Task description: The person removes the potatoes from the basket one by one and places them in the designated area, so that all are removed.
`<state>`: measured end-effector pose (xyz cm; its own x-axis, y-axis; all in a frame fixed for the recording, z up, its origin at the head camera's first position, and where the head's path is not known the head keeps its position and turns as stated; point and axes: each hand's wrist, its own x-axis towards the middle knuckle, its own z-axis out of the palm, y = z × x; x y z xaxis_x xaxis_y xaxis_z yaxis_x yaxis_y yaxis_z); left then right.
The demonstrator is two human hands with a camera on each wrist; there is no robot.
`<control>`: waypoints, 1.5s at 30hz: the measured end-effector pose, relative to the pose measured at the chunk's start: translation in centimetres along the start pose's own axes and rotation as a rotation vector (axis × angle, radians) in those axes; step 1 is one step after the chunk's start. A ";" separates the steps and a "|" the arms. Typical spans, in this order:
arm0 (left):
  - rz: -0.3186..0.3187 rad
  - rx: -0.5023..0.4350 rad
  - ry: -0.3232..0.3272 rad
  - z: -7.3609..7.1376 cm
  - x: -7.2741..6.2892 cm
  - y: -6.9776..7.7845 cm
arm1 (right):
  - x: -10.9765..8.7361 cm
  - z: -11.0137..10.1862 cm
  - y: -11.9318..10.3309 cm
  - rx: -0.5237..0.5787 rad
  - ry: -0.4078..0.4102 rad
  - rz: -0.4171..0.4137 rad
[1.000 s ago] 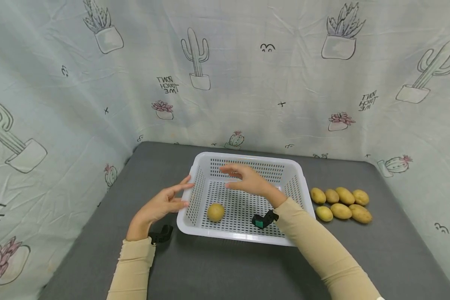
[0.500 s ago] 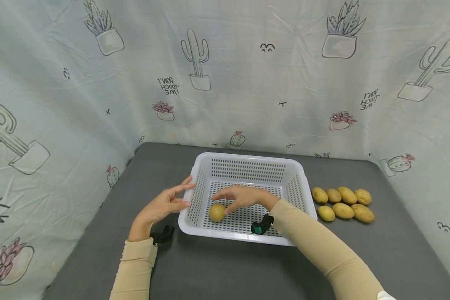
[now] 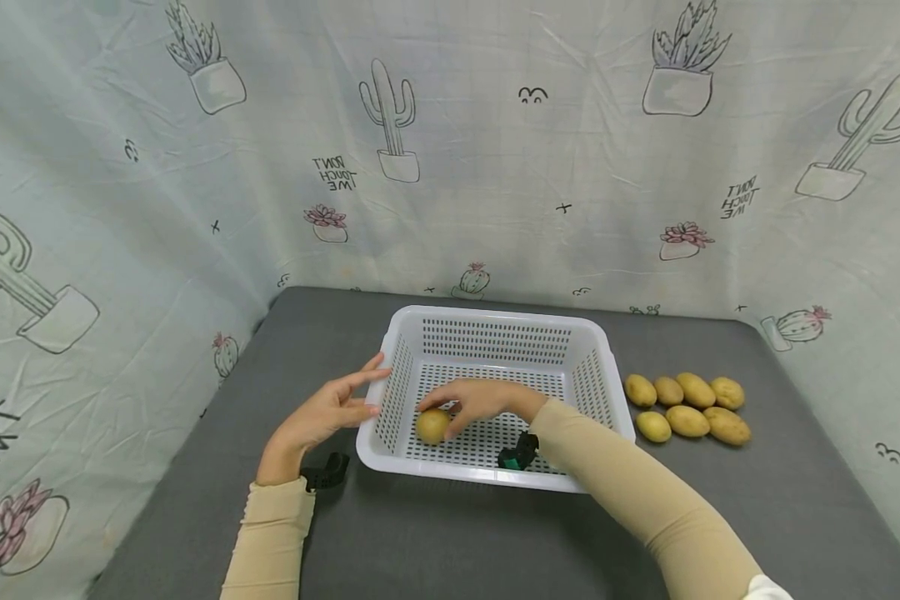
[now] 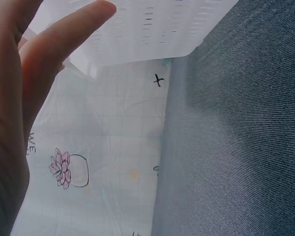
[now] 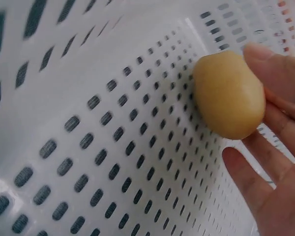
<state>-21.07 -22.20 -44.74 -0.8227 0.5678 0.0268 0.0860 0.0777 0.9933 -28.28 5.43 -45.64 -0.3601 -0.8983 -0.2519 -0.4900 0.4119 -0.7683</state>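
A white perforated plastic basket sits on the grey table. Inside it, towards the left, a round yellow-brown potato lies near the floor. My right hand reaches in from the right, with fingers and thumb curled around the potato; in the right wrist view one digit stands slightly apart from it. At the basket's left side, my left hand touches the rim with spread, fairly straight fingers. The left wrist view shows an extended finger beside the basket wall.
Several potatoes lie in two rows on the table right of the basket. Behind the table hangs a pale curtain printed with cacti. A black device is strapped at the right wrist, and another at the left.
My right hand has come down and left from above the basket to the potato, and its fingers have drawn in around it. My left hand has stayed at the rim.
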 end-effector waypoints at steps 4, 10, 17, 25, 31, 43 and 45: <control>0.000 -0.004 -0.002 0.1 0.0 -0.1 | 0.3 0.2 -0.1 -0.017 0.007 0.016; -0.005 -0.003 0.001 0.1 -0.1 -0.1 | 0.6 0.4 -0.1 -0.005 0.013 0.045; -0.005 0.003 0.004 0.1 0.0 0.1 | 0.9 0.5 -0.2 -0.007 0.013 0.057; -0.003 0.017 0.010 0.1 0.0 0.2 | 1.0 0.4 -0.3 -0.021 -0.016 0.059; -0.007 0.020 0.011 0.1 0.0 0.1 | 1.0 0.6 -0.3 -0.033 -0.041 0.044; -0.016 0.007 0.016 0.1 0.0 0.0 | 0.7 -0.1 -0.5 -0.118 -0.031 0.067; -0.015 0.006 0.016 0.1 0.0 0.0 | 0.5 -0.4 -0.7 -0.119 -0.016 0.072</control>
<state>-20.98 -22.08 -44.72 -0.8331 0.5530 0.0135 0.0764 0.0909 0.9929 -28.43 4.74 -45.06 -0.3852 -0.8677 -0.3142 -0.5545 0.4898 -0.6728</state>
